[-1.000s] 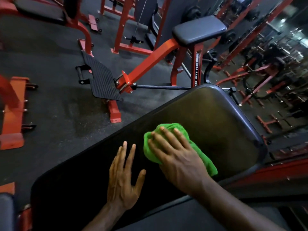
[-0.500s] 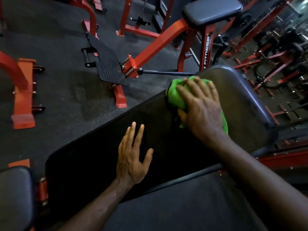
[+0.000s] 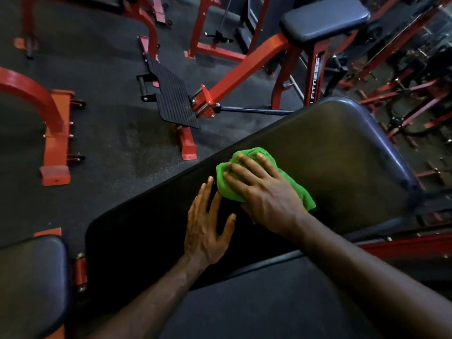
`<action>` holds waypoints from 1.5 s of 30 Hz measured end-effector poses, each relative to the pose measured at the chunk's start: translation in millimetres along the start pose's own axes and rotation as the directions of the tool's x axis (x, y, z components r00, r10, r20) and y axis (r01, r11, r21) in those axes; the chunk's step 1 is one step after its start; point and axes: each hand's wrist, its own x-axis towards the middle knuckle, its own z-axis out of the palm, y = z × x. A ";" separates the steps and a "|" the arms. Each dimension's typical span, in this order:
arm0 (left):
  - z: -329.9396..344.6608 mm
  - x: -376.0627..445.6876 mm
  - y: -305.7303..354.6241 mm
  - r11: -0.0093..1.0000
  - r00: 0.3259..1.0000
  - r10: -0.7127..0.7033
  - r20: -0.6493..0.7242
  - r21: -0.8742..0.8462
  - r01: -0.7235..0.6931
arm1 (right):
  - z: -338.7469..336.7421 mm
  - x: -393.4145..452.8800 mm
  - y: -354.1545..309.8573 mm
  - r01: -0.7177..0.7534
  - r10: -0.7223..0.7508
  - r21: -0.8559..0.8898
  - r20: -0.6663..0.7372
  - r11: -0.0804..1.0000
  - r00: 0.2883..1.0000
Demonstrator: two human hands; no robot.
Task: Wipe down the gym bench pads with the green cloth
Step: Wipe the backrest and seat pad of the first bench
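Observation:
A long dark bench pad (image 3: 342,152) runs from lower left to upper right across the view. A bunched green cloth (image 3: 297,192) lies on its middle, near the far edge. My right hand (image 3: 264,192) lies on top of the cloth with fingers spread and pressing it down onto the pad. My left hand (image 3: 208,226) rests flat on the pad just left of the cloth, fingers straight, its fingertips close to the cloth. A second dark pad (image 3: 31,277) sits at the lower left.
Red machine frames stand on the dark rubber floor beyond the bench: a ribbed black footplate (image 3: 171,96), a small raised pad (image 3: 322,18) on a red post, and red feet (image 3: 56,135) at the left. More red equipment crowds the right side.
My right hand has slid the cloth back along the pad from near its upper end towards my left hand. The left hand has stayed flat on the pad.

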 end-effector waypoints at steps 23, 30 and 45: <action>-22.3 -37.2 -87.6 0.941 0.930 -0.335 -0.152 0.005 0.340 | 25.9 26.7 -56.8 -0.119 0.114 0.082 0.067 0.990 0.991; -41.7 -76.4 -125.4 0.891 0.888 -0.445 -0.115 0.046 0.452 | 58.8 21.5 -128.8 0.180 -0.201 0.109 0.229 0.978 0.952; -66.6 -144.9 -191.6 0.688 0.678 -0.724 -0.124 -0.056 0.724 | 108.7 79.0 -209.9 -0.028 -0.007 0.147 0.230 0.989 0.973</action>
